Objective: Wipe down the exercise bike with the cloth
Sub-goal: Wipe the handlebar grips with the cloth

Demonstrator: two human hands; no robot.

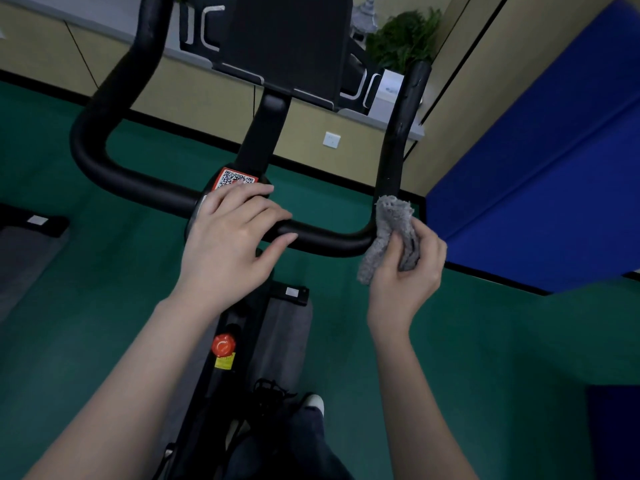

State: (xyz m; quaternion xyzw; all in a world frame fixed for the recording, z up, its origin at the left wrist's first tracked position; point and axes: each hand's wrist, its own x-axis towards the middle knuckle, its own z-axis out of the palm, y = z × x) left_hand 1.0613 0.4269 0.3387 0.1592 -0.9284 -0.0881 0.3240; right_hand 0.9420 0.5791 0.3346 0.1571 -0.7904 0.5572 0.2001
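Observation:
The exercise bike's black handlebar (104, 161) fills the upper half of the view, with a dark console (287, 39) above its stem. My left hand (232, 237) rests on the middle of the bar with fingers stretched out flat, partly covering a red QR sticker (232, 176). My right hand (412, 275) grips a bunched grey cloth (391, 230), which is wrapped against the bend where the right upright grip (401, 133) rises from the crossbar. Further down the frame sits a red knob (223, 344).
Green floor (485, 341) lies all around the bike. A blue padded mat (554, 168) leans at the right. A beige wall with a white socket (331, 139) and a potted plant (403, 39) stand behind. My leg and shoe (304, 410) are below.

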